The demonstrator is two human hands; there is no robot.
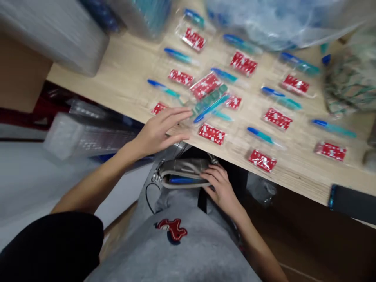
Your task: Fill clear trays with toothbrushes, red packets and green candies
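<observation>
My left hand [164, 129] reaches over the table's front edge, its fingers stretched out and the thumb apart. Its fingertips meet the near end of a clear packet holding a red patterned piece [206, 86], a green strip [210, 98] and a blue-and-teal pen [210, 109]. This packet looks larger than those around it; whether it lies on them or is raised I cannot tell. Low at my lap, my right hand [220, 184] grips the right side of a grey-brown pouch [183, 166]. The pouch gapes open, with something blue [180, 179] inside.
Several clear packets, each with a red patterned piece [262, 160] and a blue-teal pen [260, 135], lie in rows on the wooden table [296, 172]. Plastic-wrapped bundles [67, 35] stand back left, a large clear bag [276, 23] at the back. A dark phone-like object [354, 201] rests at the right edge.
</observation>
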